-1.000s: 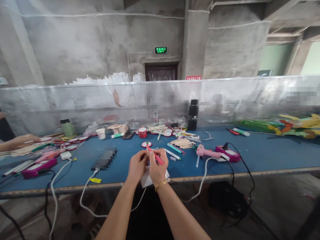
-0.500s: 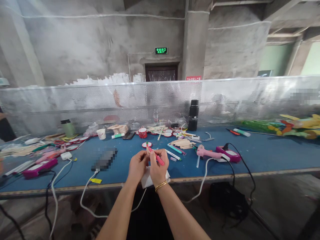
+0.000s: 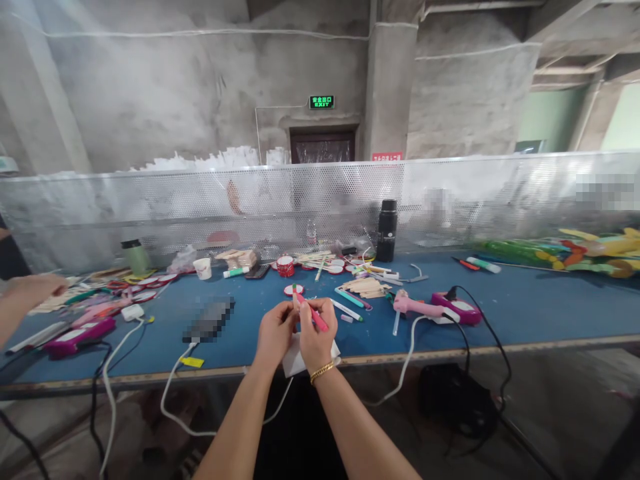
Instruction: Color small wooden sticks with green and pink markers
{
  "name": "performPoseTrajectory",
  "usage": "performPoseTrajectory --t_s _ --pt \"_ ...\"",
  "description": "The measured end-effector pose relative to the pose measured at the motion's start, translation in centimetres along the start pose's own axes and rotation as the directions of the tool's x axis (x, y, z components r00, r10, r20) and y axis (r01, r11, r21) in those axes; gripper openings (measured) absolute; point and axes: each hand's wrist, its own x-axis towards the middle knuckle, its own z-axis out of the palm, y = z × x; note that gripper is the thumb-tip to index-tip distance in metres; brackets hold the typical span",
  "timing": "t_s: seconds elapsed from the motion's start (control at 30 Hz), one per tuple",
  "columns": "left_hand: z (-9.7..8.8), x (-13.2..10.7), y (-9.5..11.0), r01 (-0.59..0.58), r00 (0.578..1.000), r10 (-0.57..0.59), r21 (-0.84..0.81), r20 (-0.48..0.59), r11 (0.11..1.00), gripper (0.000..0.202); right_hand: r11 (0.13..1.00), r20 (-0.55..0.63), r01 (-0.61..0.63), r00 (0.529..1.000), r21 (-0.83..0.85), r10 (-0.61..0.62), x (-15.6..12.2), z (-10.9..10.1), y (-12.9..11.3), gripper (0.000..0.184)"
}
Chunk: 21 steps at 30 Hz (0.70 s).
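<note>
Head view: two hands at the near side of a blue table (image 3: pixel 510 313), around a pink pen (image 3: pixel 319 321).
The right hand (image 3: pixel 315 337) grips the pen, which slants between the hands; the left hand (image 3: pixel 275 331) has curled fingers beside it, but whether they grasp anything I cannot tell. White paper (image 3: pixel 294 358) shows underneath; wooden sticks (image 3: pixel 365 287) lie farther right.

The green sign (image 3: pixel 321 102) reads "安全出口 EXIT" (red placard (image 3: pixel 387 157) seemingly half-hidden).
</note>
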Motion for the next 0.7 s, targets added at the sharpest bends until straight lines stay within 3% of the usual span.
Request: performPoseTrajectory --t_s 0.7 --pt "0.09 0.04 -0.32 -0.004 1.000 0.004 0.017 -0.002 1.000 0.029 1.000 0.003 0.007 1.000 -0.023 -0.007 0.12 0.08 -0.40 0.017"
